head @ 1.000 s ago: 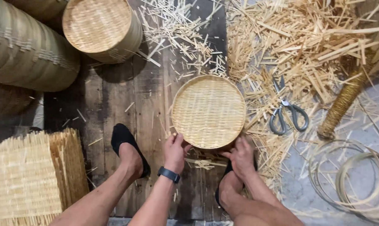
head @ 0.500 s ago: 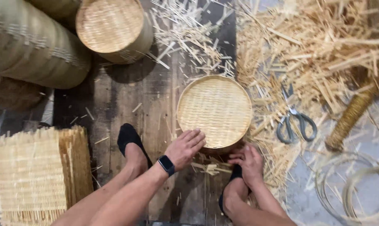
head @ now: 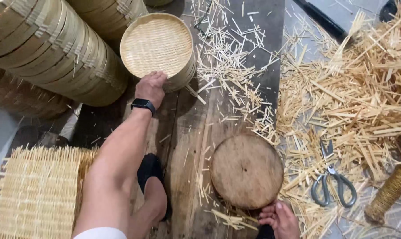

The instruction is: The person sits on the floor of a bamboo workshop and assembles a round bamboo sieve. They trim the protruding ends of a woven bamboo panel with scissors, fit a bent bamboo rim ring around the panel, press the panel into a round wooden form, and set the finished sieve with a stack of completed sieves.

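On the boards, one left hand (head: pixel 151 87) touches one woven lid (head: pixel 156 44).

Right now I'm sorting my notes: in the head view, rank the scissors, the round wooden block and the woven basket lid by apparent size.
1. Woven basket lid and round wooden block: look about alike, so unranked.
2. Scissors: clearly smallest.
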